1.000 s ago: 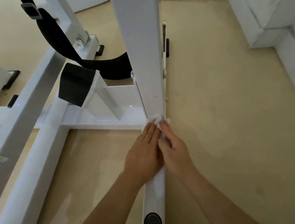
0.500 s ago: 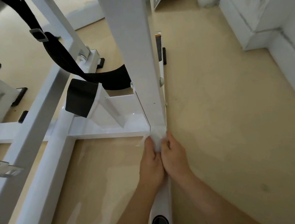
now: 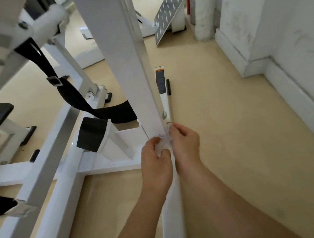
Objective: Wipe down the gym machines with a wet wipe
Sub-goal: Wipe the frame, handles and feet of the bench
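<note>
Wet wipe (image 3: 163, 143): white, bunched, lower centre of frame, at the foot of the gym machine's upright post (image 3: 128, 74) where it meets the floor rail (image 3: 172, 211).
Left hand (image 3: 156, 167): grip closed round the wipe, fingers curled.
Right hand (image 3: 185, 144): grip pinching the wipe's right edge by the post.
Step, as judged: wiping the base joint.
Next move calls for: drawing the wipe up the post or along the rail, under steady pressure.
Obscured: the wipe's outline, white on white and blurred; the post's top, cut off.

both forearms reach forward, hands side by side. the left hand (image 3: 156, 166) curls its fingers round a wipe (image 3: 163, 144). the right hand (image 3: 186, 144) pinches it too.
</note>
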Motion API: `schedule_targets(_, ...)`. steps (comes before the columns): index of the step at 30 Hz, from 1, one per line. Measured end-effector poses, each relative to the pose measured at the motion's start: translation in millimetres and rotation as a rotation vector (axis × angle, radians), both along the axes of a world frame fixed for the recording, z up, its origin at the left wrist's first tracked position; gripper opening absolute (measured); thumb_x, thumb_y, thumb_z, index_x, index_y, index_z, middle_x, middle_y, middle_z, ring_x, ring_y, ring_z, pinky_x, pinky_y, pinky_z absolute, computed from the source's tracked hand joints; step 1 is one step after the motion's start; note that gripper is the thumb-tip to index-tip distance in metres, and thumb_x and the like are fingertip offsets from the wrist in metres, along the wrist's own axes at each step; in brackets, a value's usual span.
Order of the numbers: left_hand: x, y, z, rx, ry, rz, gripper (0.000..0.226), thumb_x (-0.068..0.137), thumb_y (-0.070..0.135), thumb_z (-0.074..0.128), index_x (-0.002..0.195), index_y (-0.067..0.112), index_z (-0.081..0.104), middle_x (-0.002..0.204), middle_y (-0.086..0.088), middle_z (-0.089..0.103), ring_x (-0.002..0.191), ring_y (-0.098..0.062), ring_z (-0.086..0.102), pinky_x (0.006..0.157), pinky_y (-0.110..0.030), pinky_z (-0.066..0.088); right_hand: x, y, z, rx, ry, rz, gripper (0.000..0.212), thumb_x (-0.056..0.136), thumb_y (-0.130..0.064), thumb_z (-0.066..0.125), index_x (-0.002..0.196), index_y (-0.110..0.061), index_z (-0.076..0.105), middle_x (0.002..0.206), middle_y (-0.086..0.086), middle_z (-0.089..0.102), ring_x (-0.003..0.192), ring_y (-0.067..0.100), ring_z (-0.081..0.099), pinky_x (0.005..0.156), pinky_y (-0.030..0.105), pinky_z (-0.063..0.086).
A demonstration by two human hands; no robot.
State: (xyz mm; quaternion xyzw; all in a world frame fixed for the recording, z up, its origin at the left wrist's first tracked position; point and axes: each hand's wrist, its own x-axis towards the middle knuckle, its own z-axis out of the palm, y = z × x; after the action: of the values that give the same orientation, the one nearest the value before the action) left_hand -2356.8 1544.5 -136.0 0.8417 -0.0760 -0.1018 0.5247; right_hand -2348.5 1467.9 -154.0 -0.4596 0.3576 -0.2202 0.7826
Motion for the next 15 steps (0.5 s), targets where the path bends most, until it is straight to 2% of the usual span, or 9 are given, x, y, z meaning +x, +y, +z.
schedule_targets(2,0.4,7.1,13.0,0.027,-0.091,-0.070,0.047,0.089,-0.003,0.046,0.120,0.032,0.050,0.122,0.013,0.053,0.114,-0.003,0.051,0.101,-0.027,0.045,-11.6,21.7,16.7,-0.042,-0.096,0.069,0.025,0.096,-0.020,0.054,0.115,-0.018,0.070,0.106,-0.003,0.073,0.100,0.014,0.069,0.091,0.034,0.054)
schedule_targets(4,1.7,16.1,28.8,0.042,-0.212,-0.175,0.058,0.089,-0.009,0.047,0.117,0.042,0.049,0.123,0.019,0.053,0.116,0.000,0.052,0.101,-0.027,0.046,-28.7,34.6,30.6,-0.061,-0.211,0.157,0.032,0.101,-0.022,0.049,0.131,-0.019,0.060,0.123,-0.005,0.067,0.112,0.007,0.063,0.102,0.031,0.048)
schedule_targets(5,3.8,20.7,37.3,0.033,-0.263,-0.236,0.063,0.089,-0.012,0.046,0.121,0.043,0.048,0.128,0.018,0.053,0.119,0.000,0.052,0.100,-0.026,0.046,-34.1,36.7,39.0,-0.100,-0.251,0.196,0.036,0.102,-0.022,0.046,0.137,-0.020,0.053,0.131,-0.009,0.061,0.118,0.001,0.057,0.106,0.026,0.044)
schedule_targets(8,15.0,29.5,61.6,0.068,-0.426,-0.386,0.061,0.090,-0.012,0.041,0.141,0.021,0.044,0.140,0.007,0.051,0.127,-0.007,0.049,0.100,-0.028,0.046,-28.9,27.1,65.2,-0.300,-0.320,0.279,0.046,0.103,-0.024,0.040,0.149,-0.025,0.036,0.147,-0.017,0.042,0.130,-0.008,0.041,0.111,0.021,0.035)
schedule_targets(10,19.7,30.6,79.8,0.187,-0.598,-0.407,0.062,0.084,-0.012,0.039,0.141,0.012,0.043,0.139,-0.002,0.051,0.126,-0.011,0.049,0.103,-0.030,0.045,-12.0,11.0,77.5,-0.365,-0.351,0.308,0.049,0.100,-0.033,0.041,0.148,-0.030,0.035,0.145,-0.017,0.045,0.127,-0.009,0.043,0.108,0.020,0.037)
schedule_targets(12,17.4,29.8,99.6,0.338,-0.807,-0.427,0.064,0.079,-0.008,0.040,0.141,0.006,0.042,0.138,-0.012,0.050,0.124,-0.020,0.051,0.105,-0.034,0.045,1.9,-2.3,87.6,-0.357,-0.334,0.326,0.040,0.100,-0.038,0.042,0.140,-0.036,0.043,0.136,-0.015,0.053,0.119,-0.010,0.050,0.103,0.017,0.041)
schedule_targets(15,15.7,33.0,126.0,0.531,-0.956,-0.497,0.076,0.072,-0.010,0.051,0.144,0.009,0.037,0.144,-0.013,0.043,0.130,-0.027,0.045,0.102,-0.041,0.046,5.6,-1.4,97.6,-0.255,-0.330,0.352,0.043,0.098,-0.048,0.043,0.137,-0.031,0.049,0.132,-0.007,0.059,0.117,0.004,0.057,0.108,0.037,0.043)
